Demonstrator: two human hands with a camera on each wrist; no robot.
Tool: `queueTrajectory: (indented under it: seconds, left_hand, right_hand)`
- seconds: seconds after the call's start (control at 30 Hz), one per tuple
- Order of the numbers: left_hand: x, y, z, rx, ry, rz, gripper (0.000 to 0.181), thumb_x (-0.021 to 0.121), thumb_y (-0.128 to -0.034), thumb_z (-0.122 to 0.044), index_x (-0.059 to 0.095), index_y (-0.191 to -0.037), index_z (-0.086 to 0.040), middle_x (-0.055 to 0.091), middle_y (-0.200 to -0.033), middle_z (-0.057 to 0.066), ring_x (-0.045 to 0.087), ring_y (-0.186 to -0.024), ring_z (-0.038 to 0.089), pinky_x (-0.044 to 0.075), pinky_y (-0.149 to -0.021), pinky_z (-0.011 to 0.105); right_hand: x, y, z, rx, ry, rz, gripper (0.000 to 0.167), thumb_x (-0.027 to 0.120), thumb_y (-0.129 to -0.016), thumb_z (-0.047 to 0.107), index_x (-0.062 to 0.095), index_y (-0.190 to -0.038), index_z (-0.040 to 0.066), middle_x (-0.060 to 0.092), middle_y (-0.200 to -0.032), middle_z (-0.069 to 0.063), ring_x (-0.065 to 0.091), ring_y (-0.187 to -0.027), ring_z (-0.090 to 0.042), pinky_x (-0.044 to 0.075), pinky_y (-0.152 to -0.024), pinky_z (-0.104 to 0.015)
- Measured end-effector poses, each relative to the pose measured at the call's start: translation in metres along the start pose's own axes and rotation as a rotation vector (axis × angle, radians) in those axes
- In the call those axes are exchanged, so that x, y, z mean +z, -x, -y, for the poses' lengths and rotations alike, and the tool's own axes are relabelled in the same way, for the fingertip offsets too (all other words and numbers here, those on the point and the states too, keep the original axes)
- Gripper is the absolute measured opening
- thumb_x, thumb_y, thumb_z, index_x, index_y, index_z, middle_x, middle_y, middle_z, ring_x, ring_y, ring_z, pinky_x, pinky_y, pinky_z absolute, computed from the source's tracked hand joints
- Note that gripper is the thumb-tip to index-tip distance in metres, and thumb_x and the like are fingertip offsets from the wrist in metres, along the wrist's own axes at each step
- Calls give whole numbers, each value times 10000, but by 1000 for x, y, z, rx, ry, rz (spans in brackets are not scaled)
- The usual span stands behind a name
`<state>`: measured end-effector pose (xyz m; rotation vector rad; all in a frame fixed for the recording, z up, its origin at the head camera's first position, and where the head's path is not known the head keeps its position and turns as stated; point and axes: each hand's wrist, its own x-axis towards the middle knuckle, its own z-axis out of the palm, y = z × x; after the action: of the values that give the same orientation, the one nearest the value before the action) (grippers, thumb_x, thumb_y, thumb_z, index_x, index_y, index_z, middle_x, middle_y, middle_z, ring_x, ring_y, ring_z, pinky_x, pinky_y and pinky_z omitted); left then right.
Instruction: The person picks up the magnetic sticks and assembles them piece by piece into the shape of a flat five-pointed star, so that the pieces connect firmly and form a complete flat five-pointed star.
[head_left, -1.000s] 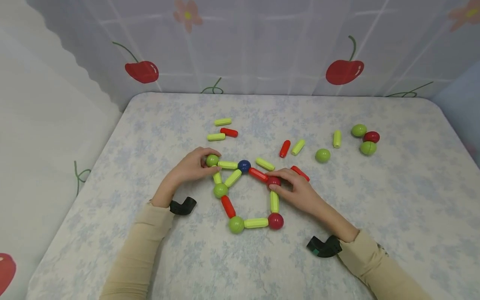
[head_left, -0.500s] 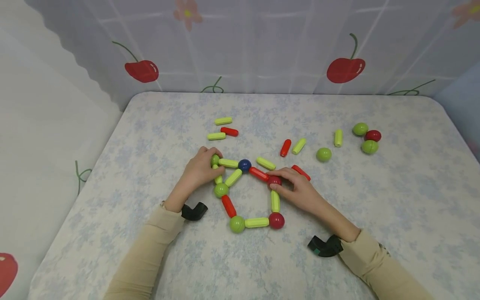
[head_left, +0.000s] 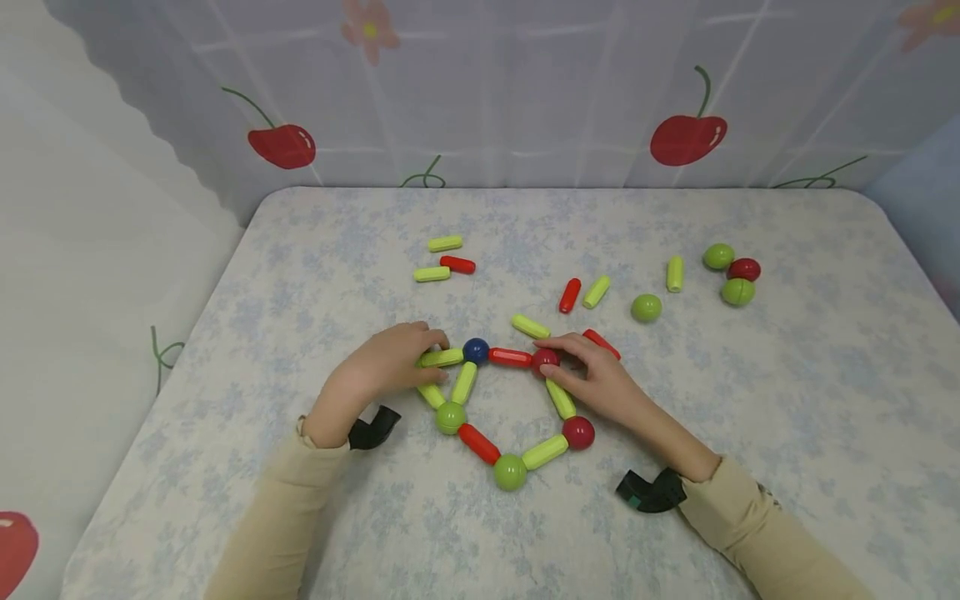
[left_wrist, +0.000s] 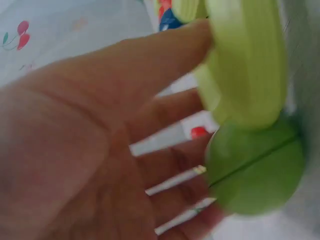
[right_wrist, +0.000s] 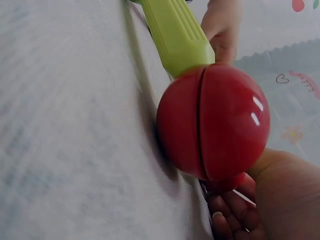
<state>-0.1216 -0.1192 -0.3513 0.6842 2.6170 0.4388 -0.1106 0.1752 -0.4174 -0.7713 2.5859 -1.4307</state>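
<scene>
A ring of magnetic balls and rods lies on the table, with a triangle at its left end. My left hand [head_left: 386, 362] holds the triangle's outer corner, a green ball [left_wrist: 255, 170] that it hides in the head view. Its thumb lies against a yellow-green rod [left_wrist: 247, 65], its fingers behind the ball. With thumb and fingertips, my right hand [head_left: 600, 379] pinches the red ball [head_left: 545, 362] at the ring's far right. A blue ball [head_left: 476, 351] stands between the hands. Nearer me are a second red ball [head_left: 578, 433] and two green balls, one lowest [head_left: 510, 472].
Loose rods lie beyond the ring, among them a yellow-green rod [head_left: 531, 326] and a red rod [head_left: 570, 296]. A red rod [head_left: 602, 344] touches or nears the right hand's back. Farther right are a loose green ball [head_left: 646, 308] and a ball cluster [head_left: 742, 270].
My left hand has drawn its corner toward me, and the ring has turned and bent with it. The blue ball came nearer; the near balls shifted right and nearer. The right hand stayed put.
</scene>
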Motion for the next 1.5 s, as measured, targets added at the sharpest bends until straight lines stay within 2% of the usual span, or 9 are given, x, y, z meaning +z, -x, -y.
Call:
queueTrajectory:
  seconds: [0.13, 0.33, 0.47, 0.53, 0.73, 0.93, 1.13, 1.3, 1.5]
  left_hand:
    - [13, -8, 1, 82, 65, -63, 156, 637, -911, -221, 621, -1010, -102, 552, -848, -18, 472, -724, 151, 408, -649, 292]
    - [28, -3, 14, 89, 216, -108, 121, 609, -930, -211, 619, -1006, -118, 557, -829, -42, 490, -732, 144, 420, -673, 309]
    - [35, -2, 21, 122, 248, -141, 170, 589, -942, -231, 620, -1055, -107, 560, -861, -40, 487, -737, 147, 423, -675, 323]
    - [37, -4, 22, 132, 260, -158, 178, 585, -944, -243, 620, -1060, -113, 555, -852, -40, 481, -727, 148, 421, -661, 326]
    - [41, -10, 24, 133, 316, -198, 181, 600, -935, -249, 633, -1055, -118, 541, -799, -43, 480, -699, 143, 418, -637, 320]
    - [42, -14, 23, 159, 352, -206, 190, 613, -926, -256, 640, -1048, -112, 551, -807, -45, 488, -701, 136, 424, -642, 324]
    - [42, -17, 23, 170, 357, -223, 169, 628, -917, -238, 646, -1026, -110, 544, -782, -44, 479, -682, 139, 414, -625, 320]
    - [39, -18, 24, 168, 368, -231, 166, 633, -913, -238, 650, -1018, -109, 547, -777, -46, 481, -676, 135, 417, -620, 316]
    - [40, -19, 24, 165, 369, -234, 165, 635, -912, -241, 652, -1014, -112, 548, -776, -46, 484, -677, 134, 418, -622, 314]
  right_hand:
    - [2, -1, 2, 17, -2, -19, 347, 678, -878, 149, 616, -1213, 83, 597, -1072, 21, 533, -912, -136, 468, -748, -323]
    - [4, -4, 4, 5, 21, -55, 325, 680, -872, 114, 622, -1186, 54, 607, -1000, 2, 544, -805, -141, 472, -680, -277]
    - [-11, -3, 5, 2, 145, -167, 280, 675, -864, 71, 636, -1139, 29, 594, -909, -36, 496, -716, -171, 422, -598, -291]
    - [-22, -2, 5, 52, 242, -207, 270, 690, -854, 88, 630, -1111, 30, 576, -889, -51, 473, -703, -186, 394, -589, -312]
    - [-42, 2, 2, 209, 439, -80, 322, 733, -814, 131, 535, -1033, 0, 486, -870, -111, 460, -741, -236, 393, -612, -358]
    - [-51, 9, -6, 251, 458, -108, 332, 695, -828, 44, 481, -1073, -22, 395, -1000, -169, 443, -758, -272, 399, -609, -371]
    - [-59, 9, -12, 177, 471, -162, 244, 655, -836, -30, 537, -1046, 7, 481, -956, -152, 471, -747, -260, 417, -612, -374]
    - [-64, 6, -20, 149, 337, -247, 179, 615, -877, -38, 584, -1049, 0, 597, -985, -165, 566, -836, -290, 466, -696, -416]
    - [-65, 5, -30, 161, 221, -289, 158, 598, -912, 26, 607, -1068, 1, 625, -1000, -166, 579, -853, -245, 439, -704, -221]
